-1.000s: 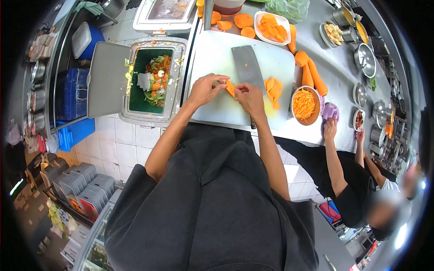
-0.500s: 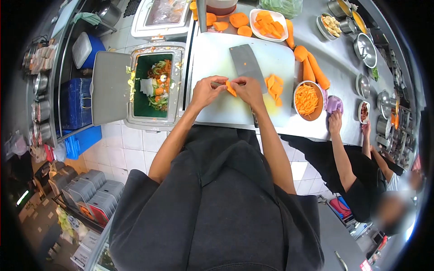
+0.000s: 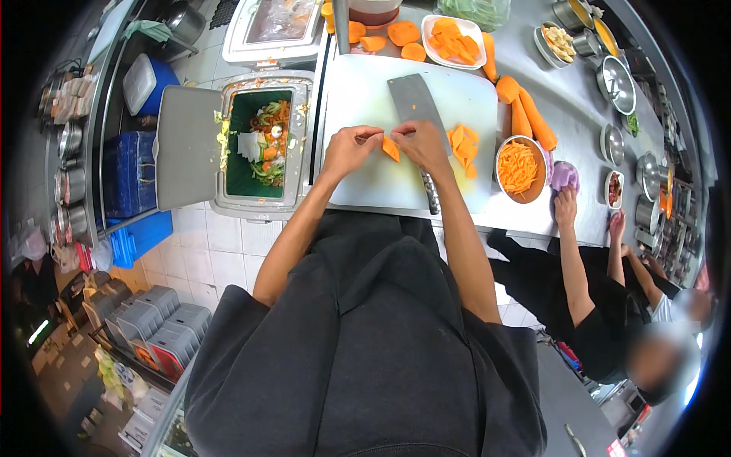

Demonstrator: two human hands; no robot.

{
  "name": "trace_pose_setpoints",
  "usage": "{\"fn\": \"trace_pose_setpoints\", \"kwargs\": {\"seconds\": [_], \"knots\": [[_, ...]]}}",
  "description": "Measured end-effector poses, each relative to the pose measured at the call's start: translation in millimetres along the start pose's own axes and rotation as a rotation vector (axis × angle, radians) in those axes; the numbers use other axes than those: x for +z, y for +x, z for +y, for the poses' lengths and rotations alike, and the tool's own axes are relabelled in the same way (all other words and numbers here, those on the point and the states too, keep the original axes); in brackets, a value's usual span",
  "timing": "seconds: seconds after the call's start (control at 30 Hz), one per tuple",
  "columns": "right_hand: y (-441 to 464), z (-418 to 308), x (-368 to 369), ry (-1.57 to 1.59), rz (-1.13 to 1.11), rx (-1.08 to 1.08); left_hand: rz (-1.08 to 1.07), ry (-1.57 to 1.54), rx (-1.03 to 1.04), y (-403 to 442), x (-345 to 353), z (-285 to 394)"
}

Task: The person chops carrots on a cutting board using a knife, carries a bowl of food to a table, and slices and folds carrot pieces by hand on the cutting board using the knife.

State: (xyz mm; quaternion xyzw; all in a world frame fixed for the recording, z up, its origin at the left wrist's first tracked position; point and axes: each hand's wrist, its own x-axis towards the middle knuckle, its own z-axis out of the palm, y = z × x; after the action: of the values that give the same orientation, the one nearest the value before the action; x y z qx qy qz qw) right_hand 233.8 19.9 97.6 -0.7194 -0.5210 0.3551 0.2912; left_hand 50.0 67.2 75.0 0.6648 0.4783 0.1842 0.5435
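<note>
Above the white cutting board (image 3: pixel 354 91), my left hand (image 3: pixel 352 151) and my right hand (image 3: pixel 420 145) face each other with fingertips pinched. Between them is a small orange carrot piece (image 3: pixel 391 149), at the fingertips of both hands. A cleaver (image 3: pixel 415 99) lies flat on the board beyond and partly under my right hand; its handle (image 3: pixel 429 192) points toward me. Cut carrot slices (image 3: pixel 463 145) lie in a pile to the right of the blade. A bowl of carrot strips (image 3: pixel 518 169) stands off the board's right edge.
Whole peeled carrots (image 3: pixel 536 120) and a white dish of carrot chunks (image 3: pixel 454 42) sit behind the board. An open waste bin (image 3: pixel 303 145) with peelings stands at left. At right, a co-worker's hand (image 3: pixel 565 202) holds a purple cloth (image 3: pixel 564 176) on the steel counter.
My hands have drawn slightly apart around the carrot piece, and more of it shows. My right wrist has shifted, showing more of the cleaver's handle.
</note>
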Motion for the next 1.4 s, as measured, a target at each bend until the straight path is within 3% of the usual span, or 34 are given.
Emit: {"fn": "trace_pose_setpoints", "kwargs": {"seconds": [0.2, 0.37, 0.67, 1.4], "knots": [[-18.3, 11.6, -1.8, -0.051, 0.054, -0.041, 0.068, 0.071, -0.038, 6.6, 4.3, 3.2], [-34.3, 3.7, 3.2, 0.206, 0.019, 0.132, 0.124, 0.132, -0.073, 6.9, 2.9, 12.7], [-36.9, 22.6, 18.3, 0.274, 0.09, 0.128, 0.053, 0.165, -0.125, 11.7, -4.7, 21.2], [-45.4, 12.9, 25.2, 0.165, 0.212, 0.122, 0.057, 0.17, -0.179, 13.4, -2.4, 25.6]]}}
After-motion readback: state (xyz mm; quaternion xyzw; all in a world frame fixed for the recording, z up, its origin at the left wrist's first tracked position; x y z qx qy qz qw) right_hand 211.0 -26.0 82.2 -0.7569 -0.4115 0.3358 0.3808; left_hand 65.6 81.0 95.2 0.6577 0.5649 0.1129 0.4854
